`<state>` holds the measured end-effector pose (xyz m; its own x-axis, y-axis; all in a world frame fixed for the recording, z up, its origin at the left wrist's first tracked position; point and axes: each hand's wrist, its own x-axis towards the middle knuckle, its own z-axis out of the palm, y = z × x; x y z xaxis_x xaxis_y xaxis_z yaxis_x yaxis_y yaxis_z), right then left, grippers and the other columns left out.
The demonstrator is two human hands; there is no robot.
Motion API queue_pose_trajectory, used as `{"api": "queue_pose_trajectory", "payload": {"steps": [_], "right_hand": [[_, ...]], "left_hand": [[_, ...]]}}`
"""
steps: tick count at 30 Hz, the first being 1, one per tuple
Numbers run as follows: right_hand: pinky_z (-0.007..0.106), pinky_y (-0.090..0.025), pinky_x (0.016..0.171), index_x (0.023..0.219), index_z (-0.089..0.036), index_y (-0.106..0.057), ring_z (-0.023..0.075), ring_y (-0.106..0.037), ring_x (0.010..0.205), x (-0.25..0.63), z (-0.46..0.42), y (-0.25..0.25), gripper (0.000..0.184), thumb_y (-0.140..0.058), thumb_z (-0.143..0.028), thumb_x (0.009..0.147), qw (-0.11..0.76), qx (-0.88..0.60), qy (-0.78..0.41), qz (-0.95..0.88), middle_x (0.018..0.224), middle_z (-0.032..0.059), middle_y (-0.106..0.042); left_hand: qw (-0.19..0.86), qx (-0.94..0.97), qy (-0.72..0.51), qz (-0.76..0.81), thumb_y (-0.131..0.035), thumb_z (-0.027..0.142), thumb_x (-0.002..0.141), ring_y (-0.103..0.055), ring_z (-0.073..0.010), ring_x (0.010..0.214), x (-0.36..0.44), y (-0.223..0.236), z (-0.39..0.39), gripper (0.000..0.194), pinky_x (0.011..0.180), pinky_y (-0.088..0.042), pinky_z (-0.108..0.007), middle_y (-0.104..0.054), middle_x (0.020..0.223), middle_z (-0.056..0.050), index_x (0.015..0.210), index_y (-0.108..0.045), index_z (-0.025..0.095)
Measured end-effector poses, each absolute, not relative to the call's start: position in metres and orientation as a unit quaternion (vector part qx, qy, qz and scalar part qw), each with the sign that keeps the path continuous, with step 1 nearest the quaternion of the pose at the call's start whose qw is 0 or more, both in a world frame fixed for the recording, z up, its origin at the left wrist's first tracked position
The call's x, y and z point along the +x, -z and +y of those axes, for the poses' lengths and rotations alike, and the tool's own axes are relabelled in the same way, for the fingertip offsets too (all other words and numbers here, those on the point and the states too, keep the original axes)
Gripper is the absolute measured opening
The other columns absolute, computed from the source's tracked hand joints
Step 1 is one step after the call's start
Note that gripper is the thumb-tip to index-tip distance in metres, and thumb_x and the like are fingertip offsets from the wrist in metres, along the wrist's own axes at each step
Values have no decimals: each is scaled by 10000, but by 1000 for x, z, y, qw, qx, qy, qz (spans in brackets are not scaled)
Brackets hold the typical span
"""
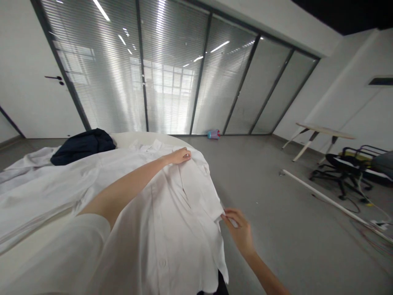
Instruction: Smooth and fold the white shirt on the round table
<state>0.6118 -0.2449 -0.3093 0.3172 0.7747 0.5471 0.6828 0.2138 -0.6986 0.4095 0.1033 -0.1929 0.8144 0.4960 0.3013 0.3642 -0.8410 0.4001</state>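
A white button-up shirt lies spread over a round white table. My left hand reaches across it to the far side, fingers pinched on the shirt's fabric near the shoulder. My right hand is at the table's right edge, fingers closed on the end of the shirt's short sleeve, which sticks out past the edge.
A dark navy garment lies bunched at the table's far left beside more white cloth. Grey floor to the right holds a small coloured container, a long white pole, a black office chair and a tilted table.
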Motion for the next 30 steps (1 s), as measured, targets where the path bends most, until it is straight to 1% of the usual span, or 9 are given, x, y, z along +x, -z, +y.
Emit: {"api": "queue_pose_trajectory", "payload": {"steps": [4, 7, 12, 15, 18, 21, 23, 26, 30], "right_hand": [[362, -561, 796, 872, -241, -763, 201, -665, 874, 608, -256, 289, 141, -666, -339, 904, 517, -617, 123, -581, 959, 72, -679], [345, -555, 759, 878, -226, -740, 197, -657, 822, 615, -257, 271, 190, -649, -390, 905, 529, -625, 122, -561, 909, 73, -688], [290, -502, 573, 967, -198, -677, 192, -621, 663, 624, -248, 266, 490, -558, -664, 868, 502, -668, -206, -509, 742, 46, -675], [365, -537, 677, 985, -208, -716, 260, -659, 793, 626, -249, 284, 562, -682, -709, 732, 400, -620, -420, -529, 818, 70, -708], [427, -540, 767, 922, -222, -752, 287, -669, 838, 646, -252, 293, 516, -693, -692, 717, 333, -602, -499, -526, 864, 79, -730], [392, -533, 723, 833, -214, -762, 272, -665, 787, 692, -239, 265, 468, -659, -661, 738, 326, -674, -410, -521, 866, 80, -737], [332, -488, 587, 792, -193, -757, 242, -634, 674, 730, -217, 225, 431, -651, -608, 742, 302, -747, -301, -510, 745, 65, -708], [280, -424, 540, 789, -158, -738, 191, -603, 610, 777, -171, 160, 321, -602, -446, 816, 288, -808, -132, -496, 676, 55, -672], [354, -461, 601, 824, -104, -730, 220, -626, 625, 801, -122, 118, 382, -536, -419, 917, 306, -809, -8, -502, 725, 162, -684]], "left_hand": [[185, 911, -280, 239, -530, 234, 927, -587, -154, 764, 407, 195, 98, 121, 818, -508, -312, -527, 984, -52, 934, -638, 179], [196, 890, -327, 251, -523, 237, 947, -586, -144, 776, 409, 196, 93, 99, 823, -520, -306, -504, 1021, -49, 953, -607, 184], [201, 846, -395, 296, -455, 239, 995, -580, -128, 761, 419, 194, 90, 119, 848, -536, -333, -470, 1127, -79, 1018, -554, 176], [200, 834, -408, 311, -463, 241, 996, -586, -136, 781, 426, 194, 90, 119, 866, -536, -344, -475, 1122, -84, 1007, -557, 170], [197, 829, -412, 324, -503, 229, 978, -594, -159, 846, 431, 192, 93, 87, 893, -531, -352, -494, 1098, -79, 989, -572, 176], [191, 812, -427, 350, -493, 210, 977, -580, -187, 946, 436, 185, 103, 90, 949, -507, -369, -504, 1109, -95, 1002, -572, 176], [187, 796, -440, 372, -457, 194, 984, -545, -217, 1046, 440, 179, 112, 113, 996, -477, -388, -524, 1090, -111, 1007, -566, 172], [186, 783, -444, 394, -432, 180, 987, -486, -255, 1136, 446, 173, 125, 129, 1038, -435, -418, -567, 982, -115, 971, -559, 170], [187, 788, -432, 397, -455, 194, 980, -476, -270, 1139, 453, 179, 131, 117, 1037, -428, -416, -583, 926, -111, 916, -550, 174]]}}
